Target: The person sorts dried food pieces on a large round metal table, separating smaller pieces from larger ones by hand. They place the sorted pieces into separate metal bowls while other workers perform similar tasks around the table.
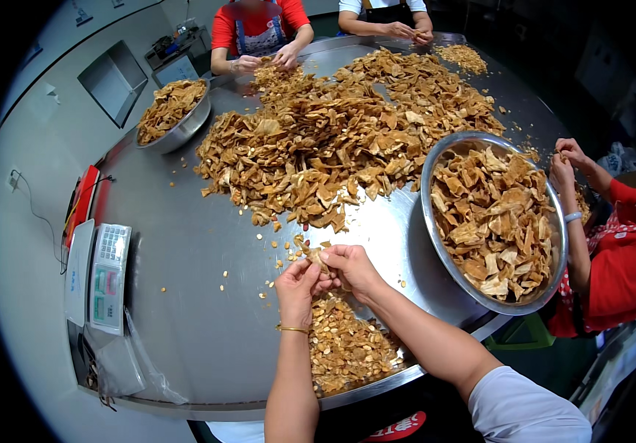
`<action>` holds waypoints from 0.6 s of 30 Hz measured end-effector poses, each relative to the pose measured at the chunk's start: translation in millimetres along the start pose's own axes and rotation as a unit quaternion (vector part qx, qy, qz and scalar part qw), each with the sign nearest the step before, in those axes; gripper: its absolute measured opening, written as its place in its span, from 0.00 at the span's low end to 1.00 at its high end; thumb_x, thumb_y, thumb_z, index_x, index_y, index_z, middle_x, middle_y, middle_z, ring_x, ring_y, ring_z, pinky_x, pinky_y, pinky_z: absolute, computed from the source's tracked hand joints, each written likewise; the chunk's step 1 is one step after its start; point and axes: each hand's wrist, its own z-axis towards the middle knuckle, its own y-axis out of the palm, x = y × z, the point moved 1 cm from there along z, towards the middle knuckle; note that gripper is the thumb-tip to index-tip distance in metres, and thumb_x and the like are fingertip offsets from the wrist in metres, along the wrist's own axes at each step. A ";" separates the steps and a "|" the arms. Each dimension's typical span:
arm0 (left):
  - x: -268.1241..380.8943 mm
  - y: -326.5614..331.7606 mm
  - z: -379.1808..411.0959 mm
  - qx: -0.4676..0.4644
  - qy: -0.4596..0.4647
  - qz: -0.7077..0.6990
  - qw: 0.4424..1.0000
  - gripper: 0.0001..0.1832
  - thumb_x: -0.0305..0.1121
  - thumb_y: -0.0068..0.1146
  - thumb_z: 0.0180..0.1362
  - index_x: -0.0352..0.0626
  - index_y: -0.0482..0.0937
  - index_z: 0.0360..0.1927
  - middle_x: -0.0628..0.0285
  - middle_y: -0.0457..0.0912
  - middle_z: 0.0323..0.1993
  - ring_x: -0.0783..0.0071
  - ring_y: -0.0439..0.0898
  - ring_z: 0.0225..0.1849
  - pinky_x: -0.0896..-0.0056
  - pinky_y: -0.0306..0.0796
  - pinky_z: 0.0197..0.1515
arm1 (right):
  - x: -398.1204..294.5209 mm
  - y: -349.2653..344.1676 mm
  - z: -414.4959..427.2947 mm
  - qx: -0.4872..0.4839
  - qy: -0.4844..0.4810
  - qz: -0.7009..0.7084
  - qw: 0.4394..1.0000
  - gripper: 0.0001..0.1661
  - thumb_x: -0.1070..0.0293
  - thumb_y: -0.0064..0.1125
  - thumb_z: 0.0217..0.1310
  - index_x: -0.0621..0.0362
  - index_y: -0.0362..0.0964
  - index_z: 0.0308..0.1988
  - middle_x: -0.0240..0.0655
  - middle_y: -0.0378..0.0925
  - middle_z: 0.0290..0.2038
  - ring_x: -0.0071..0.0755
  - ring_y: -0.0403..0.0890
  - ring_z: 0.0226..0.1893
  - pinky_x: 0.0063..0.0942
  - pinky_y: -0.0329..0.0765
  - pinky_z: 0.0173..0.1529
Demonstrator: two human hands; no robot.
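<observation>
Both my hands meet over the steel table (185, 310), near its front edge. My left hand (300, 288), with a gold bracelet at the wrist, and my right hand (354, 271) pinch a tan, dried-looking food piece (313, 255) between thumbs and fingers. Below them, between my forearms, lies a heap of small broken bits and nuts (345, 343). A large pile of flat brown dried pieces (307, 149) spreads over the table beyond my hands. To the right of my hands a big steel bowl (431, 221) holds more such pieces.
Another full steel bowl (177, 138) stands at the back left. A digital scale (110, 277) and plastic bags (124, 365) lie along the left edge. Two people work across the table, a third at the right, all with their hands at small pieces. A green stool (523, 335) stands below right.
</observation>
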 end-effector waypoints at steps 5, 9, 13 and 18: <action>-6.5 -2.4 3.2 0.012 -0.010 -0.035 0.999 0.09 0.23 0.47 0.50 0.29 0.69 0.36 0.58 0.74 0.25 0.75 0.75 0.24 0.81 0.73 0.26 | 0.7 -8.9 3.0 0.004 0.012 0.090 0.996 0.06 0.71 0.49 0.52 0.63 0.68 0.28 0.29 0.69 0.17 0.15 0.66 0.12 0.09 0.63 0.14; 3.8 1.0 -0.1 0.013 -0.040 -0.075 0.996 0.08 0.25 0.48 0.50 0.30 0.69 0.33 0.57 0.74 0.26 0.74 0.76 0.25 0.81 0.73 0.27 | -7.8 1.3 -2.3 0.018 0.013 0.031 0.999 0.06 0.71 0.49 0.52 0.63 0.68 0.29 0.28 0.69 0.17 0.14 0.66 0.13 0.09 0.62 0.13; -5.0 -9.0 -4.1 0.056 0.005 0.046 0.997 0.08 0.23 0.52 0.47 0.31 0.70 0.31 0.59 0.75 0.21 0.77 0.74 0.19 0.82 0.72 0.24 | 11.9 -3.3 -0.8 -0.023 0.031 0.062 0.997 0.09 0.69 0.47 0.53 0.64 0.67 0.31 0.33 0.72 0.22 0.19 0.70 0.16 0.12 0.65 0.16; -1.8 1.6 4.5 0.005 0.026 -0.012 1.000 0.11 0.20 0.52 0.46 0.29 0.70 0.35 0.59 0.74 0.23 0.78 0.73 0.20 0.81 0.71 0.23 | 7.5 -16.3 2.2 -0.128 0.070 0.254 0.956 0.13 0.65 0.44 0.54 0.63 0.64 0.37 0.40 0.72 0.29 0.31 0.74 0.24 0.18 0.70 0.20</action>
